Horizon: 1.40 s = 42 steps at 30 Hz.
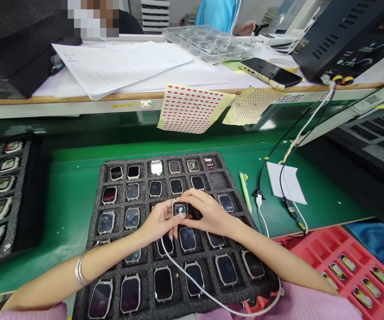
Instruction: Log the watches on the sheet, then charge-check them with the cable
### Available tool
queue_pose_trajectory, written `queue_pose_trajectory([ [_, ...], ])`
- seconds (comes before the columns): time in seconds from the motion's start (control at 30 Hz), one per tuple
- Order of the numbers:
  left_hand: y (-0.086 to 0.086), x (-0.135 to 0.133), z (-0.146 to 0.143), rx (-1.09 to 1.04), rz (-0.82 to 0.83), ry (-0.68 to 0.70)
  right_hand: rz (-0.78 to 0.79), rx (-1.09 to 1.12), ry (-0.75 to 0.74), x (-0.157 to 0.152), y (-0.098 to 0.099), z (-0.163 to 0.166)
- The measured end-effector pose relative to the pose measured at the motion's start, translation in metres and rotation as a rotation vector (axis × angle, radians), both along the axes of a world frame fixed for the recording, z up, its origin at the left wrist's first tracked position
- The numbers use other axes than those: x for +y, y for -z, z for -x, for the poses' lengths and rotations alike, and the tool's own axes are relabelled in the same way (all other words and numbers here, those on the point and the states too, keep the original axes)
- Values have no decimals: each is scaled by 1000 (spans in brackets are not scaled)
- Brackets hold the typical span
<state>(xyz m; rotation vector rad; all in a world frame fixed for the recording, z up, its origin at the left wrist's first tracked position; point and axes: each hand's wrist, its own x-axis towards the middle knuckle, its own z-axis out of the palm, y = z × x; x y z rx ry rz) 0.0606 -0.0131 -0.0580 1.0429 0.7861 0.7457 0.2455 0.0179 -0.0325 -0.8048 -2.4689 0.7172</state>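
Both hands meet over the middle of a dark foam tray (pixel 217 180) on the green desk (pixel 72 195).

Left hand (pixel 157 222): grip closed, thumb and fingertips pinching the left edge of a watch body (pixel 180 209). A silver bracelet (pixel 80 269) sits on that wrist.

Right hand (pixel 208 213): grip closed too, fingers curled over the right side of the same watch body, part of it hidden beneath them.

The watch body is held face up, screen lit with a small pattern, just above the tray's third row and clear of the cells. Which cell lies straight under it I cannot tell.

A white cable (pixel 169 260) comes out from under the left hand, runs down across the lower rows and loops off to the right past the tray's near edge. Whether it joins the watch is hidden.

The other cells each hold one watch, mostly with dark screens; a few in the far row show lit faces. One far-right cell stands bare.

Around it:
- A second tray (pixel 28 200) of watches lies to the left.
- A red tray (pixel 315 249) with small parts lies at lower right.
- A green pen (pixel 245 191) lies just beside the foam tray's right edge, with a white slip of paper (pixel 287 180) near it.
- Sticker sheets (pixel 192 109) hang from the raised shelf behind.
- A phone (pixel 272 73) and a paper stack (pixel 118 62) lie on that shelf.
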Motion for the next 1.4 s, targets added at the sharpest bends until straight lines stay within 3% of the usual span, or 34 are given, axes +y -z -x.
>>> queue_pose_trajectory([
  [1.4,10,-6,-2,93,-47,0,-165,-50,6,-6,-5,-7],
])
